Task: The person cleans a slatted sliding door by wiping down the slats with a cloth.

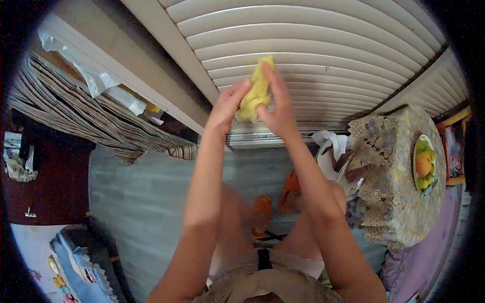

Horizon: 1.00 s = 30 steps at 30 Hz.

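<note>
A crumpled yellow cloth [256, 93] is bunched up between my two hands, in front of a white louvered door [313, 55]. My left hand [230, 103] grips its left side, thumb and fingers pressed into the fabric. On the other side my right hand [278, 103] is closed around the cloth, with the fingers near its top and the thumb at its lower part. Both arms reach forward, and the cloth appears to be held just off the slats; whether it touches them I cannot tell.
On the right stands a small table with a lace-edged patterned tablecloth [399, 212] and a plate of fruit [424, 164]. White plastic bags [331, 146] sit beside it. A striped curtain [96, 111] hangs at left. Orange slippers [261, 214] are on the grey floor [146, 202].
</note>
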### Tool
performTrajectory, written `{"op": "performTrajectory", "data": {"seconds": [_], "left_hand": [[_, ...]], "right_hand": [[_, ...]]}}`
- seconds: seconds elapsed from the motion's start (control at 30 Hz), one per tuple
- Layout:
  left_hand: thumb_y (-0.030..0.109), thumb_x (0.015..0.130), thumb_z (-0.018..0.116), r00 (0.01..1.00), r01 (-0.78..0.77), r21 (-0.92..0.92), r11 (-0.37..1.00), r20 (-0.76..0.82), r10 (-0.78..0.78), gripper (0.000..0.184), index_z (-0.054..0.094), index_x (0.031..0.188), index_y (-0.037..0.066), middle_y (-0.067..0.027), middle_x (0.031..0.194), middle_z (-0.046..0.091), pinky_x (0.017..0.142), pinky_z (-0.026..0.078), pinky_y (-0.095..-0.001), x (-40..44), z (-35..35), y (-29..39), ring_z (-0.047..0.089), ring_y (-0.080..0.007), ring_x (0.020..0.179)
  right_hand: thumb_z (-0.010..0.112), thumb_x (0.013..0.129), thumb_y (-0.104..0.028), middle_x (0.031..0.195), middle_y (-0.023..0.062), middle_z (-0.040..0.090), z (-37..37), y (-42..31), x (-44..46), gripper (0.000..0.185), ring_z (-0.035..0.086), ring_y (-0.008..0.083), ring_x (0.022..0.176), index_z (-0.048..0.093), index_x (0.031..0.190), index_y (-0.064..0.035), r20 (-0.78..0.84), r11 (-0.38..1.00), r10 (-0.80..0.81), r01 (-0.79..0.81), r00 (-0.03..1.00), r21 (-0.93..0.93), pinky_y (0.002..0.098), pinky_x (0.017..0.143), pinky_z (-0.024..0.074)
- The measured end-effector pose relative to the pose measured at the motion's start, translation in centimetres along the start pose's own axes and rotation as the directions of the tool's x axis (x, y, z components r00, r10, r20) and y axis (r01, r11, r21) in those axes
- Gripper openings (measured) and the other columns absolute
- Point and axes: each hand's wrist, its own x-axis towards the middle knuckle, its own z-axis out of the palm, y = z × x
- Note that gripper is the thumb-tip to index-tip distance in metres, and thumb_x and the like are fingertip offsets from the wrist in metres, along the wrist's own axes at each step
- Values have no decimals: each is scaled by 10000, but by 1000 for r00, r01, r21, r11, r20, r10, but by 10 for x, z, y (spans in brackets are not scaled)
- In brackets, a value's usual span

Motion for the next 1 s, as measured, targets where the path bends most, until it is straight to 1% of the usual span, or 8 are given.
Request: {"op": "performTrajectory", "data": {"seconds": [0.07, 0.13, 0.2, 0.5, 0.7, 0.8, 0.9, 1.0], "left_hand": [[252, 886, 587, 998, 55, 91, 994, 7, -56, 239, 627, 1014, 54, 18, 828, 622, 765, 393, -214, 1, -11, -6, 532, -62, 808], [250, 888, 585, 999, 41, 69, 997, -7, -41, 229, 626, 1008, 60, 14, 849, 621, 766, 398, -216, -2, -18, 0, 536, -65, 814], [251, 903, 563, 998, -34, 20, 999, -45, 35, 200, 594, 989, 73, 14, 872, 602, 758, 412, -226, 0, -18, 0, 544, -73, 786], [229, 937, 500, 972, -113, -109, 988, -218, 87, 141, 525, 965, 93, 28, 818, 555, 690, 424, -224, -9, -4, 17, 511, -58, 730], [200, 938, 497, 999, -48, -343, 938, 6, 54, 220, 522, 1098, 51, -8, 1012, 581, 819, 455, -256, -22, -3, 20, 564, -125, 938], [221, 930, 507, 998, 9, -482, 876, 64, 25, 271, 532, 1124, 34, -67, 1044, 607, 832, 494, -317, -24, -6, 24, 594, -178, 964], [218, 930, 498, 989, 105, -667, 738, 150, -5, 306, 524, 1165, 23, -121, 1096, 607, 842, 514, -370, -24, -14, 22, 610, -230, 977], [232, 931, 495, 993, 91, -654, 751, 117, -19, 310, 528, 1154, 19, -123, 1075, 616, 846, 511, -363, -15, -23, 16, 615, -234, 960]], "right_hand": [[575, 790, -60, 1388, 78, 407, 9, 14, -5, 596, 456, 194, 1203, 389, 1356, -62, -92, 595, 364, -155, 927, 789, 345, 959, 399], [564, 822, -65, 1338, 62, 455, -17, 14, 2, 523, 484, 154, 1145, 433, 1328, -68, 44, 480, 497, -316, 867, 818, 313, 926, 412], [552, 853, -70, 1288, 47, 503, -23, 14, 4, 453, 512, 114, 1087, 476, 1300, -74, 184, 343, 604, -461, 775, 819, 282, 894, 425], [657, 831, -211, 840, 3, 640, -21, 20, -4, 319, 548, 62, 641, 607, 1114, -72, 169, 539, 661, -619, 731, 572, 212, 563, 450], [565, 877, -243, 875, 74, 654, 4, 69, -43, 242, 607, 133, 719, 618, 1037, -69, 314, 393, 761, -788, 568, 474, 269, 600, 477], [529, 893, -285, 921, 38, 638, 41, 106, -80, 299, 588, 124, 801, 581, 1091, -67, 407, 619, 648, -757, 644, 210, 277, 678, 470], [514, 898, -307, 1084, 50, 611, 59, 87, -89, 389, 568, 172, 974, 525, 1195, -55, 706, 716, 517, -697, 483, -47, 321, 827, 456], [501, 906, -352, 1265, 71, 520, 33, 22, -71, 513, 482, 173, 1154, 435, 1301, -31, 848, 268, 364, -915, 386, 302, 338, 955, 410]]}}
